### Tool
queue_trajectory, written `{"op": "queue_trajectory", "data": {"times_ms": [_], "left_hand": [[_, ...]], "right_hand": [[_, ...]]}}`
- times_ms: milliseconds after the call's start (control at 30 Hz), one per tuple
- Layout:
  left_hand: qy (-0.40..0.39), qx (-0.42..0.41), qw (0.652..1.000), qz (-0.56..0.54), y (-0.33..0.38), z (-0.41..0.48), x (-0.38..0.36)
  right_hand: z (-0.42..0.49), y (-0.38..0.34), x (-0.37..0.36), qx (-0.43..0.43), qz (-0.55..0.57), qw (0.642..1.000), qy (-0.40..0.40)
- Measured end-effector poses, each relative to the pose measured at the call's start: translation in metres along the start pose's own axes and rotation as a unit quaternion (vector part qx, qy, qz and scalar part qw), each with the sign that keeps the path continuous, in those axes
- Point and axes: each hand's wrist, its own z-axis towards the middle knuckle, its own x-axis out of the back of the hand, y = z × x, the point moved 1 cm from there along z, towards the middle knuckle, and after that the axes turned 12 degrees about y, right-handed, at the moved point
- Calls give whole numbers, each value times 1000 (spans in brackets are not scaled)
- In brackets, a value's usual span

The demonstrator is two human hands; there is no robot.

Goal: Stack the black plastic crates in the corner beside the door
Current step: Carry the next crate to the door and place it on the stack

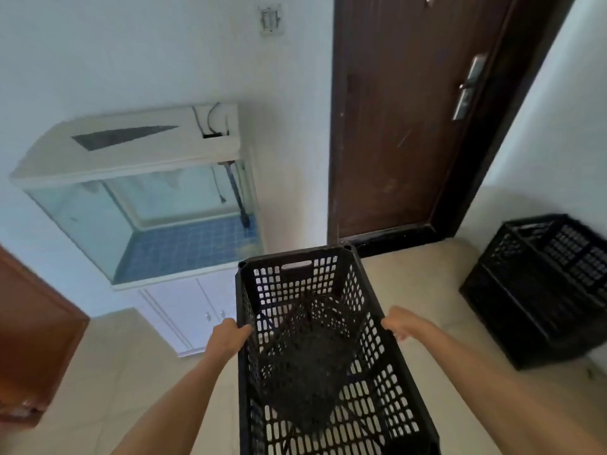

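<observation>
I carry an empty black plastic crate (315, 349) with perforated walls, held in front of me above the floor, its open top facing up. My left hand (228, 338) grips its left rim and my right hand (399, 325) grips its right rim. Two more black crates (538, 290) stand stacked on the floor at the right, in the corner beside the dark brown door (404, 119).
A glass aquarium (147, 205) on a white cabinet (193, 310) stands against the wall left of the door. A brown wooden piece of furniture (36, 333) juts in at the far left. Beige floor tiles (423, 284) lie between me and the stack.
</observation>
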Motion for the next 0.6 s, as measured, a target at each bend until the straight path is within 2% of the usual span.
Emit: {"op": "queue_trajectory", "data": {"times_ms": [200,367,500,600], "left_hand": [[-88,-91,992,13,140,-3,-68],[-132,-166,977,24,256,-21,-127],[-158,-212,964,-4,344,-40,-169],[-130,-262,956,17,409,-50,-185]], "right_hand": [[13,107,81,-82,28,994,65],[19,201,148,-166,129,974,80],[27,267,201,-177,102,966,158],[38,303,241,-184,74,957,213]]}}
